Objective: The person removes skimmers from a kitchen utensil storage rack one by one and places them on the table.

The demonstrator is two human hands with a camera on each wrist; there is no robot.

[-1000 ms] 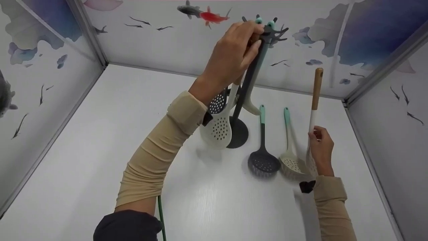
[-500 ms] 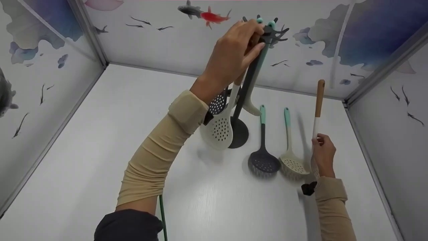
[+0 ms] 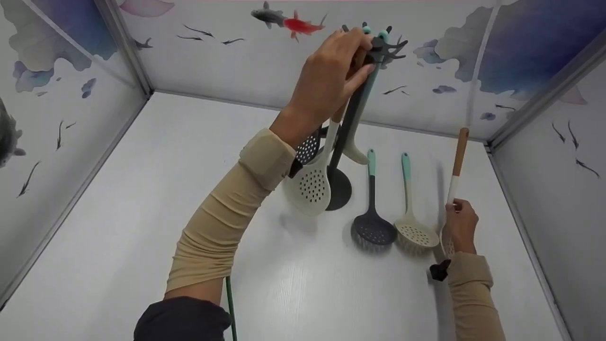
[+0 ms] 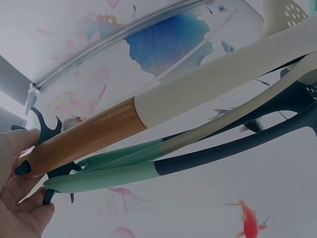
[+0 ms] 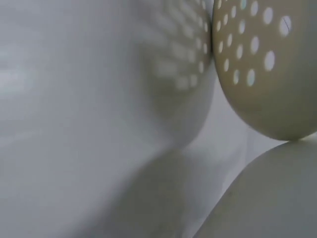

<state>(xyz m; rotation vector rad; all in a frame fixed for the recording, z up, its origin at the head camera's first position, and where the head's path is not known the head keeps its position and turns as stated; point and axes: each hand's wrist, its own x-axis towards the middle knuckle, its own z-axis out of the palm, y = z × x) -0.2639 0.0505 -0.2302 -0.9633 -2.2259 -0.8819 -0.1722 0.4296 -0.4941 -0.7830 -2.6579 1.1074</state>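
Observation:
My left hand (image 3: 326, 71) grips a dark hook rack (image 3: 389, 49) high up by the back wall. From it hang a white slotted spoon (image 3: 313, 182), a dark round-headed utensil (image 3: 340, 189) and others partly behind the hand. In the left wrist view, the fingers (image 4: 42, 215) hold the rack beside a wooden handle (image 4: 89, 134) and green handles (image 4: 116, 174). My right hand (image 3: 462, 227) pinches another slotted spoon by its white shaft (image 3: 453, 187), wooden handle upward; its holed head is mostly hidden behind the hand.
On the white table (image 3: 293, 265) lie a dark skimmer (image 3: 374, 227) and a beige skimmer (image 3: 416, 233), both green-handled, the beige one close beside my right hand. Printed panels (image 3: 213, 61) enclose the table at the back and sides. A green cord (image 3: 230, 303) runs by my left arm.
My right hand has lowered the slotted spoon toward the table and slightly to the right, right of the beige skimmer. My left hand has stayed in place on the rack.

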